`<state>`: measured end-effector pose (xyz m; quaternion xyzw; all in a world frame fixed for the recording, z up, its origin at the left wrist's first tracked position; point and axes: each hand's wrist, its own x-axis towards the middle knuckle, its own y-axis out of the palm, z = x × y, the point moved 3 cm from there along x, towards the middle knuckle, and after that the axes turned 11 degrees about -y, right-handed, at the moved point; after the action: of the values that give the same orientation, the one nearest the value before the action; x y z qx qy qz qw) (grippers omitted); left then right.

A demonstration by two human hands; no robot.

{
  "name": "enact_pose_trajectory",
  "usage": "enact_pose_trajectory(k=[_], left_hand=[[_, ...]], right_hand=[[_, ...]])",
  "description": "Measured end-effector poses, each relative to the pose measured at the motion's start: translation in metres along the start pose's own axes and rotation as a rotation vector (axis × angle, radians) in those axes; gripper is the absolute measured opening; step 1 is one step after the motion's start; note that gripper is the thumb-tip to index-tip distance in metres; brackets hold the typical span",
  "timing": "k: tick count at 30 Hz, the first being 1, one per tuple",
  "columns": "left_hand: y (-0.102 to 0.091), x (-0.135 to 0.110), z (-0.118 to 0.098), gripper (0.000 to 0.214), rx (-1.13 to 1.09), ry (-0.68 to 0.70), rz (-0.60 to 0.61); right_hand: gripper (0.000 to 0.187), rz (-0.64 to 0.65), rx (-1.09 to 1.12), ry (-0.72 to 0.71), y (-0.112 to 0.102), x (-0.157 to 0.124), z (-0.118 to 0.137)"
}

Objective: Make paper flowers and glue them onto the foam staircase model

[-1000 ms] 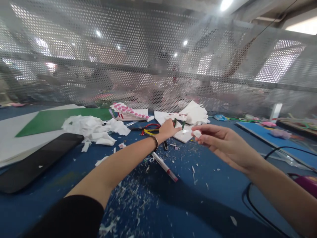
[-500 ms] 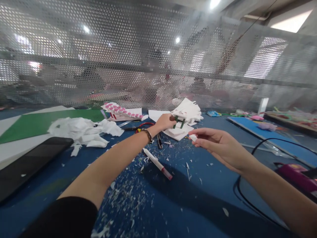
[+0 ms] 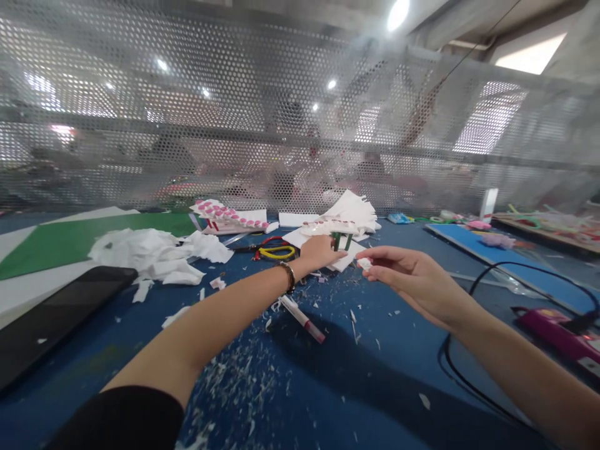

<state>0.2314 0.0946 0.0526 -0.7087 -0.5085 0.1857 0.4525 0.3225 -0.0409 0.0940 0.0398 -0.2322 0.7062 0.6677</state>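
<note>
My right hand [image 3: 415, 275] pinches a small white piece [image 3: 364, 264] between thumb and fingertips, above the blue table. My left hand [image 3: 322, 252] reaches farther out, over white paper sheets [image 3: 344, 259]. Its thumb stretches to the right, while most of its fingers are hidden behind the hand. Just beyond it stand two short dark green pieces [image 3: 347, 242], under a white strip with small reddish marks [image 3: 330, 227]. I cannot tell whether the left hand touches them. Nearer to me lies a white pen-like tube with a reddish end [image 3: 302, 319].
Crumpled white tissue [image 3: 150, 253], a black phone [image 3: 65, 319] and yellow-and-red-handled tools [image 3: 276, 251] lie left. A pink-dotted white piece [image 3: 229, 217] is at the back. Shavings litter the table [image 3: 347, 400]. At right are a blue board [image 3: 497, 259], black cable [image 3: 445, 356] and purple power strip [image 3: 557, 331].
My left hand has moved right and nearer, and its thumb now points right. The yellow and red handles show more fully. My right hand stays nearly still with the white piece.
</note>
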Motion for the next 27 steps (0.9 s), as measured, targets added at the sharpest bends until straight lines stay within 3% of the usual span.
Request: enact_pose_trajectory(k=[5, 10, 13, 17, 19, 23, 27], left_hand=[[-0.003, 0.000, -0.004, 0.026, -0.017, 0.027, 0.026], [-0.041, -0.015, 0.008, 0.023, -0.060, 0.111, 0.110], [-0.073, -0.042, 0.023, 0.024, -0.091, 0.143, 0.180], [-0.108, -0.091, 0.046, 0.018, -0.189, 0.220, 0.367], [-0.120, -0.115, 0.059, 0.016, -0.196, 0.176, 0.404], [-0.128, -0.157, 0.075, 0.013, -0.257, 0.024, 0.459], [-0.121, -0.186, 0.085, 0.009, -0.471, -0.080, 0.495]], right_hand=[[0.023, -0.001, 0.002, 0.005, 0.001, -0.001, -0.002], [0.022, -0.006, 0.023, 0.003, -0.001, -0.001, 0.000], [0.021, 0.040, -0.057, -0.027, -0.002, -0.001, 0.005], [0.022, 0.085, -0.205, -0.103, 0.001, -0.002, 0.013], [0.024, 0.077, -0.227, -0.149, 0.005, -0.002, 0.015], [0.017, 0.130, -0.278, -0.237, 0.025, -0.004, 0.014], [0.010, 0.207, -0.363, -0.365, 0.053, -0.010, 0.010]])
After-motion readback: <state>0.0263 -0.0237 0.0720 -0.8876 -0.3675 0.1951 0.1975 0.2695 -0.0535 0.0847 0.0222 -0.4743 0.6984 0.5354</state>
